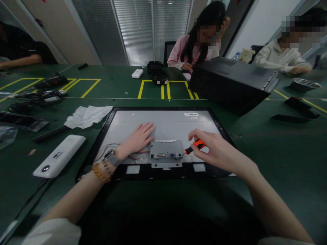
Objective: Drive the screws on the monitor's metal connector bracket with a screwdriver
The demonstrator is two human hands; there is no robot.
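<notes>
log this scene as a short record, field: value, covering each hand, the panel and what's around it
left hand: palm down, fingers spread on the panel
right hand: holding an orange and black screwdriver, shaft slanting to the metal box
panel: flat, grey face up, black border
metal box: near the panel's front edge, ports toward the wearer
left of panel: white power bank, crumpled tissue
beyond panel: person in pink
surface: green table
</notes>
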